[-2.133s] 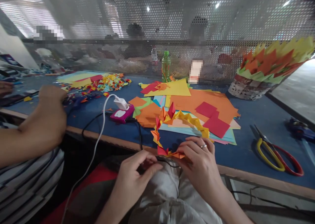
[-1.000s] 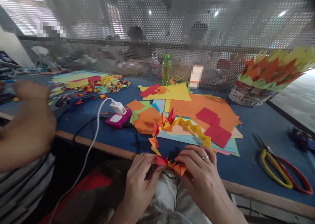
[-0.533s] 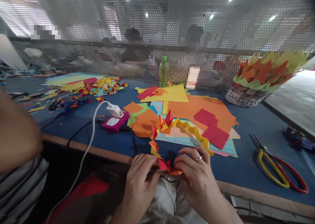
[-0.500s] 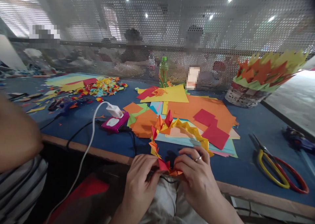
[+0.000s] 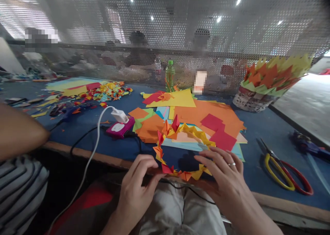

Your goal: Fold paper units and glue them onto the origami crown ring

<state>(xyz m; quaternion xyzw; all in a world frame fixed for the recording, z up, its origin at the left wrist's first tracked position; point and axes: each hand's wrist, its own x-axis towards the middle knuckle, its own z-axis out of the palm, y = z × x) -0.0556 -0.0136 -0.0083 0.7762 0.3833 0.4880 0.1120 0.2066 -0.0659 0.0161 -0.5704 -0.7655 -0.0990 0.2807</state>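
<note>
At lower centre of the frame, near the front edge of a blue surface [image 5: 247, 180]: one ring of folded paper pieces [image 5: 185, 175], yellow, orange and red, three of them pointing up along its far left. Hands, two, bare, as seen from beside the bench. Left hand [image 5: 138, 183]: thumb and fingers parted, just beside the ring's red front piece. Right hand [image 5: 228, 178]: silver ring on one finger, fingers spread over the right of the paper ring; whether they grip it, I cannot tell. Centre: overlapping orange paper sheets [image 5: 206, 109], with two red paper squares [image 5: 223, 135] on top. Centre left: one purple socket block [image 5: 120, 127], white plug seated. Upper centre: one green plastic bottle [image 5: 170, 77], upright. Right: one pointed metal tool with yellow and red loop handles [image 5: 272, 155]. Upper left: heap of multicoloured paper scraps [image 5: 110, 90]. Left edge: another person's arm [image 5: 20, 131].
</note>
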